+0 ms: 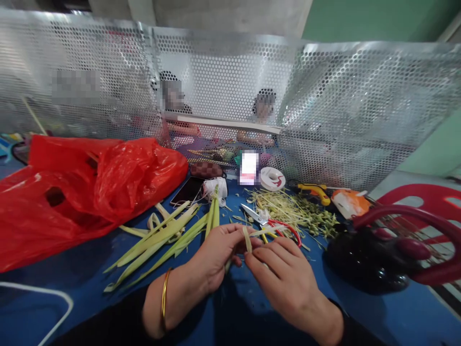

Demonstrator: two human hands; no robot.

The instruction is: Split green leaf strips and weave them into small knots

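My left hand (212, 257), with a gold bangle at the wrist, has its fingers closed on a pale green-yellow leaf strip (247, 239). Opposite it, my right hand (288, 281) pinches the same strip, which loops up between the fingertips. Long green leaf blades (213, 214) stretch from behind the left hand toward a white thread spool (219, 190). To the left, more pale leaf strips (154, 247) lie in a loose pile. Just beyond my right hand are scissors (256, 215) with red handles, their blades pointing away to the left. My palms hide part of what I hold.
A red plastic bag (108, 180) covers the left side. Dry plant trimmings (295, 211), a white ribbon reel (272, 178), a lit phone (248, 167) and a yellow-handled tool (317, 191) lie behind. A black, maroon-handled pot (363, 264) stands right. Beyond a perforated screen (230, 72) sit people.
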